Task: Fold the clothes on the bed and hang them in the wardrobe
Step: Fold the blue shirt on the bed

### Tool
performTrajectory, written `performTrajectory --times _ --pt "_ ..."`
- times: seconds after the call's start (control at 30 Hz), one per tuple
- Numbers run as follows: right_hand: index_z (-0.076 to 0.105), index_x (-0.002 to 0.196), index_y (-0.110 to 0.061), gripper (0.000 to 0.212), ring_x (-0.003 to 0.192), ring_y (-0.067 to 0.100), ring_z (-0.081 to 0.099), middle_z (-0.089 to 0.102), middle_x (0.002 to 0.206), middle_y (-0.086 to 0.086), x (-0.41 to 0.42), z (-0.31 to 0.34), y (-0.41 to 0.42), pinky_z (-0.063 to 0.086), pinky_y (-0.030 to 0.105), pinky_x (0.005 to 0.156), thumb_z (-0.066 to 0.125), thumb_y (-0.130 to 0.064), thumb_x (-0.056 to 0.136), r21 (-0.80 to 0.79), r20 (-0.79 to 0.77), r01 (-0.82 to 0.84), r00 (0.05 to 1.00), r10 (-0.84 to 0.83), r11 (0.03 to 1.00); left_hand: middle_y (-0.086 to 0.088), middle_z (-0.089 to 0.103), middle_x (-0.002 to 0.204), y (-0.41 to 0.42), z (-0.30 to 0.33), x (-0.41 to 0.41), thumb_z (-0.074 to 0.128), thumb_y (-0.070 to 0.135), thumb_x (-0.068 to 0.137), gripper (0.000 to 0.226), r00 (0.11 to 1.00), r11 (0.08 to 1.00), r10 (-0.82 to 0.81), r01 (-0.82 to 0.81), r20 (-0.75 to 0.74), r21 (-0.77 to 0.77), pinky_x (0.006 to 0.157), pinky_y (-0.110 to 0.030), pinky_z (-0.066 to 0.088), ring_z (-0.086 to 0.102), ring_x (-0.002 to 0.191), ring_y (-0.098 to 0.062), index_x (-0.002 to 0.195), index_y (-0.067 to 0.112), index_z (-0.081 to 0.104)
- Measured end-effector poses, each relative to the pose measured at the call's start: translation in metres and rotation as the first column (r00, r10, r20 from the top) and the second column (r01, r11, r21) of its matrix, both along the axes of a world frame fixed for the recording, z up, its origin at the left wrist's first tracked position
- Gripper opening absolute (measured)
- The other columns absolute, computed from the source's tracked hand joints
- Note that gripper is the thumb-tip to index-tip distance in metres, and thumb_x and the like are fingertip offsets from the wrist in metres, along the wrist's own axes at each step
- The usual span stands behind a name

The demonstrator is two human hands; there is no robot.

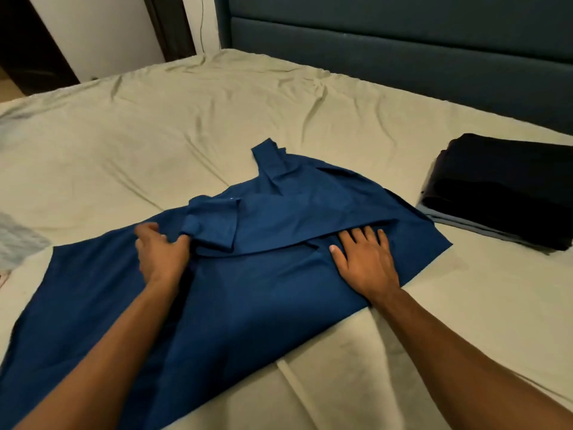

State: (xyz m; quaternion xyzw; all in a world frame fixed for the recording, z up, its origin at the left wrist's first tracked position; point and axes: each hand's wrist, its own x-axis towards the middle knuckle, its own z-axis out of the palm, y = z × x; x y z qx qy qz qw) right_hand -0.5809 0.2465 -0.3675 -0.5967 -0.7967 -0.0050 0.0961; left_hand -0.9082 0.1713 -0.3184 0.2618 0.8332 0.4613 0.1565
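Gripping a bunched fold of the blue shirt (248,274), the left hand (159,256) is curling its fingers round the cloth near the shirt's middle. Lying flat, the right hand (366,259) is pressing the shirt's right side down with fingers straight and spread, well apart from the left hand.

Item in hand: blue shirt, lying partly folded across the near part of the bed (186,125), one sleeve pointing toward the headboard (387,41).

Step, as judged: folding is under way; the left side is being drawn over while the right side is being pinned.

Next move, as judged: carrying the gripped fold across the middle, then smoothing it flat.

Also lying on the bed: a stack of dark folded clothes (502,187) at the right, and pale cloth (18,240) at the left edge.

Wardrobe: not showing.
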Motion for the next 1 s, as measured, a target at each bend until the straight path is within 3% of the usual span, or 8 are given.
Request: performTrajectory --times 0.1,0.2,0.3,0.43,0.53,0.77,0.87,1.0 --pt "0.054 0.135 -0.019 0.062 0.125 0.034 0.049 0.060 0.132 0.007 0.001 -0.001 0.000 0.030 0.057 0.111 0.019 -0.053 0.096 0.019 0.004 -0.003 1.000 0.003 1.000 -0.020 0.041 0.137 -0.013 0.002 0.004 0.068 0.018 0.083 0.067 0.888 0.972 -0.233 0.200 -0.398 -0.123 0.087 -0.049 0.044 0.047 0.116 -0.040 0.141 0.011 0.036" --pt "0.053 0.136 -0.020 0.062 0.125 0.035 0.049 0.059 0.132 0.007 0.000 -0.001 0.000 0.029 0.059 0.110 0.020 -0.052 0.096 0.015 0.011 -0.011 1.000 0.011 1.000 -0.016 0.040 0.142 -0.017 -0.009 0.008 0.071 0.019 0.073 0.073 0.467 0.879 -0.469 0.331 -0.749 -0.344 0.091 -0.056 0.040 0.039 0.125 -0.040 0.140 0.016 0.043" --pt "0.053 0.136 -0.021 0.059 0.124 0.036 0.049 0.059 0.131 0.006 0.000 0.000 0.001 0.030 0.060 0.109 0.021 -0.051 0.096 0.010 0.034 -0.024 0.999 0.023 1.000 -0.012 0.055 0.125 0.005 -0.005 0.008 0.072 0.021 0.073 0.050 0.142 0.761 -0.618 0.355 -0.773 -0.543 0.086 -0.051 0.039 0.046 0.118 -0.037 0.122 0.018 0.060" --pt "0.052 0.135 -0.022 0.053 0.115 0.033 0.054 0.060 0.130 0.004 -0.001 0.010 0.008 0.034 0.056 0.107 0.022 -0.037 0.094 0.054 0.128 -0.204 0.972 0.196 0.977 -0.006 0.064 0.090 0.061 0.049 0.004 0.071 0.030 0.089 0.014 0.579 0.725 -0.687 0.503 -0.439 -0.471 0.072 -0.035 0.042 0.059 0.091 -0.029 0.097 0.020 0.067" --pt "0.050 0.142 -0.021 0.062 0.121 0.031 0.054 0.056 0.140 0.005 -0.009 0.022 0.021 0.042 0.048 0.104 0.024 -0.024 0.086 0.060 0.135 -0.387 0.916 0.377 0.920 -0.008 0.063 0.080 0.103 0.093 0.001 0.074 0.027 0.090 0.016 0.820 0.818 -0.573 0.572 -0.004 -0.057 0.065 -0.033 0.049 0.059 0.070 -0.021 0.085 0.016 0.065" --pt "0.024 0.156 -0.027 0.055 0.139 0.030 0.040 0.034 0.159 0.002 -0.033 0.042 0.083 0.043 0.046 0.105 0.039 -0.020 0.104 -0.112 -0.288 -0.239 0.937 0.199 0.964 -0.006 0.064 0.104 0.168 0.207 0.016 0.057 0.008 0.098 0.010 0.897 0.720 -0.378 0.130 0.229 0.682 0.064 -0.025 0.060 0.068 0.091 -0.019 0.094 0.016 0.053" --pt "0.020 0.157 -0.025 0.060 0.139 0.032 0.038 0.033 0.159 0.003 -0.034 0.047 0.098 0.042 0.050 0.105 0.045 -0.028 0.102 -0.184 -0.189 -0.151 0.975 0.116 0.971 -0.008 0.067 0.087 0.174 0.219 0.023 0.052 -0.002 0.094 0.015 0.832 0.618 -0.451 0.028 0.325 0.786 0.059 -0.026 0.058 0.068 0.069 -0.016 0.107 0.005 0.057" --pt "0.027 0.155 -0.021 0.060 0.140 0.033 0.034 0.037 0.155 0.006 -0.041 0.047 0.070 0.033 0.049 0.110 0.049 -0.034 0.100 -0.100 -0.063 -0.108 0.993 0.102 0.989 -0.017 0.067 0.107 0.155 0.204 0.055 0.053 0.000 0.097 0.008 0.807 0.688 -0.475 0.092 0.351 0.720 0.070 -0.035 0.063 0.072 0.092 -0.026 0.104 0.005 0.052"
